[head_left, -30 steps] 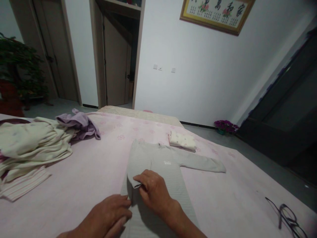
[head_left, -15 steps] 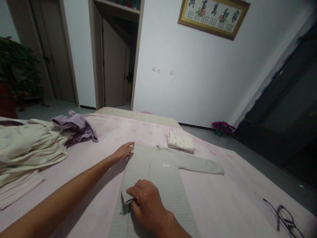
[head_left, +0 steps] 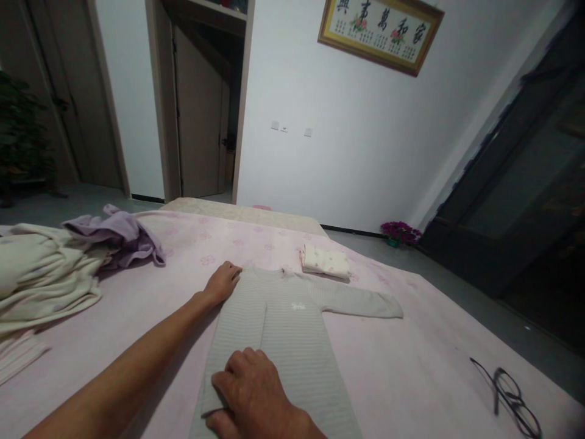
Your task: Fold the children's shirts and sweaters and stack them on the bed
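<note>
Through the head view I am watching a pale grey striped shirt point(head_left: 297, 353) lying spread on a pink flowered cover point(head_left: 402, 372), collar pointing away from me, a small white mark point(head_left: 298, 306) showing on its chest. One sleeve point(head_left: 365, 302) is stretching out to the right; the other is lying folded down over the front. My left hand point(head_left: 222, 282) is resting its bunched fingers against the shirt's left shoulder edge; whether they are pinching cloth, I cannot tell. My right hand point(head_left: 256, 384) is curving low over the folded sleeve, thumb and forefinger sitting a little apart at the cuff; I cannot tell whether it is gripping.

Just beyond the shirt's right shoulder, a folded cream cloth point(head_left: 325, 262) is lying. Rumpled cream clothing point(head_left: 50, 274) is heaping up at far left, with a purple garment point(head_left: 121, 235) touching it. Dark glasses point(head_left: 507, 390) are lying at right, well apart from both hands.
</note>
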`<state>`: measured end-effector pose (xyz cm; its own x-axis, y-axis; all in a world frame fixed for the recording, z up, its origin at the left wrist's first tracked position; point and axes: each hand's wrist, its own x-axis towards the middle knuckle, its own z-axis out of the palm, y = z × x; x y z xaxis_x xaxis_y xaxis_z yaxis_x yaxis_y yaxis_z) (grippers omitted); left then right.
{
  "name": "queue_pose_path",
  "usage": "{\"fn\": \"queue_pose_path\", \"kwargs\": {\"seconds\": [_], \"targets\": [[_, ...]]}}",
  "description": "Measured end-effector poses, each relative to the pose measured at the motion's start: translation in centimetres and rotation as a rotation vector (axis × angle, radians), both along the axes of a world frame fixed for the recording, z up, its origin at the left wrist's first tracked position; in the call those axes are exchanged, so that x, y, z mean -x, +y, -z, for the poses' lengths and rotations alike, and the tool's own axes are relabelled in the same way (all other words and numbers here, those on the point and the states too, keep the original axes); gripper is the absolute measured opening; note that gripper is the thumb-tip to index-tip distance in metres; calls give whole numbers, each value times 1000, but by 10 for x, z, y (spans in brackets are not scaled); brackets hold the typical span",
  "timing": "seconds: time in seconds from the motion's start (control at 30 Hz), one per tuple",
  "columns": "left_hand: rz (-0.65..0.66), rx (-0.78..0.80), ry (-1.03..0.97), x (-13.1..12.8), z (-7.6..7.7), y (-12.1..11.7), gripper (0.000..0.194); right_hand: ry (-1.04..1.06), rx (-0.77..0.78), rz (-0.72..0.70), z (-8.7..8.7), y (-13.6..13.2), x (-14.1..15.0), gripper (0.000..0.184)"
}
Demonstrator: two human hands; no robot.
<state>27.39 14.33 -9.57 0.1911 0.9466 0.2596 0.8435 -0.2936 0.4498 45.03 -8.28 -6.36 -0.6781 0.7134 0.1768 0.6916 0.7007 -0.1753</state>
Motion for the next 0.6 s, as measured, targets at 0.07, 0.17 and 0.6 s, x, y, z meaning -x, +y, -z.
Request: {"fn": "queue_pose_path", "kwargs": {"seconds": [0.07, 0.17, 0.6], "targets": [[-37, -43, 71, -5, -1, -6, 34, -17, -19, 8, -1, -2, 2, 38], [-84, -99, 164, -16, -2, -16, 39, -4, -22, 36, -5, -3, 4, 38], [-39, -7, 345, -34, 18, -45, 64, 50, -277, -131, 87, -20, 7, 47]]}}
